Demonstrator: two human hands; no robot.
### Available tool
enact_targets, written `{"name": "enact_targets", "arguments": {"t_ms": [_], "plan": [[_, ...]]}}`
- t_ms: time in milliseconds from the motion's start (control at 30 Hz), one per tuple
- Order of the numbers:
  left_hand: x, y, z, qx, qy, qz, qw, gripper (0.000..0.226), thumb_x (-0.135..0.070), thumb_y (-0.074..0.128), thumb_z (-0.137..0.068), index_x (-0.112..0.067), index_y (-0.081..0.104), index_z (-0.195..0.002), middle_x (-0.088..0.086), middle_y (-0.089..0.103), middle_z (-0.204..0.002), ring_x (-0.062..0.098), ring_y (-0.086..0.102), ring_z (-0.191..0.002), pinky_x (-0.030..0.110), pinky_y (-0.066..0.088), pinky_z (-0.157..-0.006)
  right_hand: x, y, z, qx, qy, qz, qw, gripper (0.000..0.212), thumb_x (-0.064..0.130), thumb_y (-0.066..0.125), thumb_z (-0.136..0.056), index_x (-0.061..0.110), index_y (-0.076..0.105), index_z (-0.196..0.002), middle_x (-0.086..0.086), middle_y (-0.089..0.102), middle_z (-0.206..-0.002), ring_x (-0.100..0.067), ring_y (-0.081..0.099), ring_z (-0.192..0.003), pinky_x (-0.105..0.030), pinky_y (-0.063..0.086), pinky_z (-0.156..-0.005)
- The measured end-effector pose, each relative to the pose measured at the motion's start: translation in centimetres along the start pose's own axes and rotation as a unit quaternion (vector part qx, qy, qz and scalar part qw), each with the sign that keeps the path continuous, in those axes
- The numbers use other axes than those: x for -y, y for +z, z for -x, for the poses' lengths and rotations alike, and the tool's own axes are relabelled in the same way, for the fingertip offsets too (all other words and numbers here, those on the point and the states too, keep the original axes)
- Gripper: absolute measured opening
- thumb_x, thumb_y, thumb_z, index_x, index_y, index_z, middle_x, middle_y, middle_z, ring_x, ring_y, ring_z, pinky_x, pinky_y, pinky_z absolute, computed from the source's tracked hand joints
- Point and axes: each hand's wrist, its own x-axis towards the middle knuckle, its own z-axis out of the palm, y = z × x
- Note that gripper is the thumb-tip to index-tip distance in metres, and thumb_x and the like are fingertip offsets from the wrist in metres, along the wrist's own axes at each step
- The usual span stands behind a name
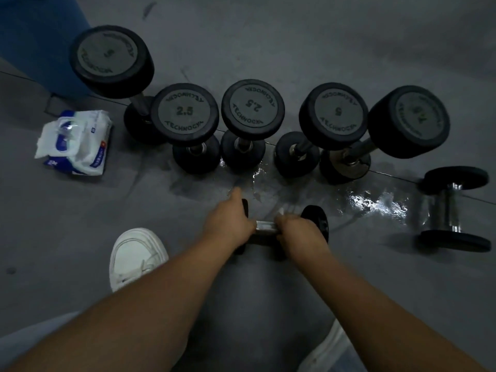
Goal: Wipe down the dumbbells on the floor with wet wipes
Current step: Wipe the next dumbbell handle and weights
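Head cam: the small dumbbell (265, 227) is lying on the floor dead centre. My left hand (228, 224) grips its 9 o'clock head, index finger sticking out, I reckon so it can't roll. My right hand (298, 229) has its fingers curled round the handle with a wet wipe (281, 210) bunched inside, placed to scrub the bar. The wipes pack (75, 142) is at 10 o'clock and the upright dumbbells (252, 108) are at 12.

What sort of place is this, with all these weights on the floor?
Probably a gym or weights room. Rubber-headed dumbbells marked 2.5 and 5 stand on end in a row on a dark grey floor, the left hand and right hand hold a small dumbbell, and a pack of wet wipes lies nearby.
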Motion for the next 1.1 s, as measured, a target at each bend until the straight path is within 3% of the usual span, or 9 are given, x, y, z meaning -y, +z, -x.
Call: {"name": "enact_targets", "arguments": {"t_ms": [167,333,400,500,567,633,700,933,1100], "plan": [[0.4,2.6,3.1,0.004,0.077,-0.101,0.992,0.102,-0.016,0.069,-0.082,-0.034,-0.001,-0.154,0.015,0.031,-0.138,0.034,0.062,-0.101,0.039,0.05,-0.084,2.5,2.0,2.5,-0.18,0.126,0.006,0.976,0.044,0.009,0.034,-0.08,-0.003,0.065,-0.11,-0.019,0.062,-0.099,-0.035,0.06,-0.097,-0.041,0.048,-0.079],[0.2,1.7,2.4,0.012,0.075,-0.103,0.992,0.098,-0.008,0.063,-0.083,-0.039,0.001,-0.151,0.014,0.029,-0.14,0.035,0.062,-0.1,0.041,0.051,-0.085,4.9,4.0,4.1,-0.171,0.038,-0.089,0.981,0.075,0.007,0.061,-0.067,0.0,0.044,-0.139,-0.019,0.041,-0.147,-0.03,0.033,-0.141,-0.045,0.038,-0.107],[0.0,1.4,2.1,0.021,0.073,-0.096,0.992,0.097,-0.008,0.065,-0.081,-0.039,0.005,-0.15,0.013,0.029,-0.139,0.035,0.062,-0.101,0.041,0.051,-0.085,3.4,4.1,3.8,-0.173,0.008,-0.079,0.982,0.075,0.004,0.06,-0.066,0.002,0.044,-0.139,-0.015,0.041,-0.147,-0.028,0.035,-0.14,-0.042,0.035,-0.11],[0.0,1.2,1.9,0.012,0.077,-0.088,0.993,0.089,-0.009,0.061,-0.083,-0.038,0.01,-0.151,0.014,0.032,-0.136,0.036,0.063,-0.099,0.04,0.051,-0.086,3.4,3.8,3.3,-0.152,0.094,-0.104,0.978,0.079,0.007,0.063,-0.064,0.0,0.042,-0.141,-0.017,0.041,-0.146,-0.03,0.038,-0.138,-0.043,0.031,-0.112],[0.0,1.3,1.8,0.007,0.085,-0.081,0.993,0.081,-0.013,0.057,-0.088,-0.037,0.013,-0.151,0.014,0.034,-0.134,0.035,0.063,-0.096,0.04,0.051,-0.084,5.1,4.0,2.9,-0.138,0.024,-0.098,0.985,0.077,0.011,0.061,-0.067,0.001,0.042,-0.141,-0.016,0.041,-0.146,-0.031,0.031,-0.141,-0.043,0.026,-0.115],[0.1,1.3,1.6,0.016,0.088,-0.08,0.993,0.082,-0.015,0.061,-0.086,-0.037,0.015,-0.15,0.014,0.033,-0.136,0.035,0.063,-0.098,0.04,0.052,-0.085,5.0,3.6,2.5,-0.156,-0.011,-0.06,0.986,0.062,0.014,0.045,-0.075,0.004,0.048,-0.137,-0.013,0.047,-0.142,-0.028,0.04,-0.136,-0.043,0.032,-0.111],[0.0,1.1,1.3,0.018,0.083,-0.085,0.993,0.089,-0.012,0.067,-0.079,-0.038,0.015,-0.147,0.014,0.032,-0.138,0.036,0.063,-0.102,0.04,0.052,-0.086,3.2,2.5,2.3,-0.166,0.071,-0.061,0.982,0.062,0.013,0.027,-0.076,0.006,0.054,-0.131,-0.012,0.055,-0.134,-0.024,0.052,-0.125,-0.041,0.042,-0.101],[0.5,0.9,0.6,-0.023,0.071,-0.031,0.997,0.089,-0.019,0.074,-0.07,-0.029,0.018,-0.14,0.011,0.056,-0.122,0.034,0.062,-0.1,0.038,0.051,-0.081,-0.7,0.1,0.2,-0.136,0.005,-0.052,0.989,0.021,0.009,0.059,-0.086,0.016,0.069,-0.103,-0.006,0.067,-0.086,-0.029,0.066,-0.077,-0.032,0.049,-0.067],[0.5,1.3,1.2,-0.054,0.07,-0.046,0.995,0.077,-0.023,0.072,-0.077,-0.022,0.024,-0.137,0.011,0.062,-0.115,0.036,0.063,-0.101,0.039,0.05,-0.082,3.1,-0.2,1.1,-0.138,0.068,-0.157,0.975,0.02,0.011,0.045,-0.095,0.012,0.057,-0.111,-0.009,0.054,-0.108,-0.032,0.06,-0.089,-0.037,0.046,-0.067]]}}
